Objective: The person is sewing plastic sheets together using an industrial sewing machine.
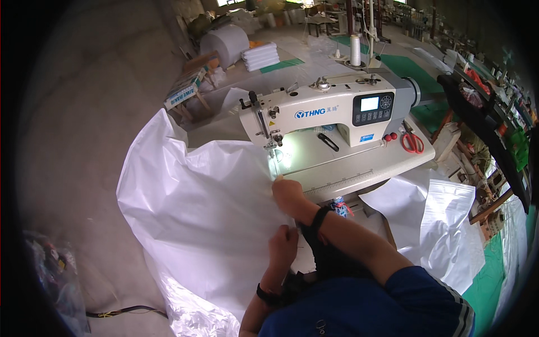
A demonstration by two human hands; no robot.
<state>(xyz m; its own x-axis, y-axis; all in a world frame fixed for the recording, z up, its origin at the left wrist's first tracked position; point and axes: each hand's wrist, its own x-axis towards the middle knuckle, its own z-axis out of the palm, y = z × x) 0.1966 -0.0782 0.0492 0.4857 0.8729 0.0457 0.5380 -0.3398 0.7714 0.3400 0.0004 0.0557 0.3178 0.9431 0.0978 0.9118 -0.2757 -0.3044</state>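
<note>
A large white plastic sheet spreads over the left of the sewing machine and hangs down toward the floor. Its right edge runs under the lit needle area. My right hand is closed on that edge, just in front of the needle, fingertips pinched together. Nearer to me, my left hand is curled closed at the same edge of the sheet; its fingertips are partly hidden. Black thread snips lie on the machine bed under the arm.
Red-handled scissors lie at the bed's right end beside two red balls. A thread cone stands behind the machine. More white sheeting hangs at right. A large white roll and folded white stack sit farther back.
</note>
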